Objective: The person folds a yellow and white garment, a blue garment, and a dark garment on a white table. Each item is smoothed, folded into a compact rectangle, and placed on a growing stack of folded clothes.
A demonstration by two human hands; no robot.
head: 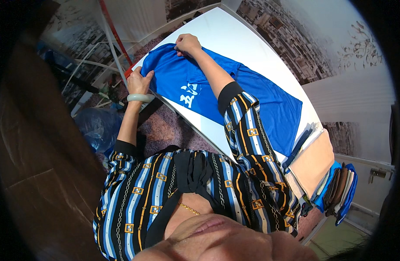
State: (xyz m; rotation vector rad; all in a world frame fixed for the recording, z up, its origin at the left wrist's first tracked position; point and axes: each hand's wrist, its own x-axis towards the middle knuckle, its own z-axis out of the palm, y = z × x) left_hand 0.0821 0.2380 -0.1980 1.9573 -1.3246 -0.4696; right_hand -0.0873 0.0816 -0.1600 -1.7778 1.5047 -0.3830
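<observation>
A blue T-shirt with white printed characters lies partly folded across the white table. At its far edge, my right hand pinches the fabric between thumb and fingers. My left hand, with a pale bangle at the wrist, grips the shirt's left end by the table's edge. Between the two hands the cloth is drawn out, with a few creases. My right forearm crosses over the middle of the shirt and hides part of it. The shirt's other end spreads flat toward the right.
Folded clothes, a peach one among them, are stacked at the table's right end. Several more garments stand beside them. On the left are a red pole, a clear plastic bag and a brown surface.
</observation>
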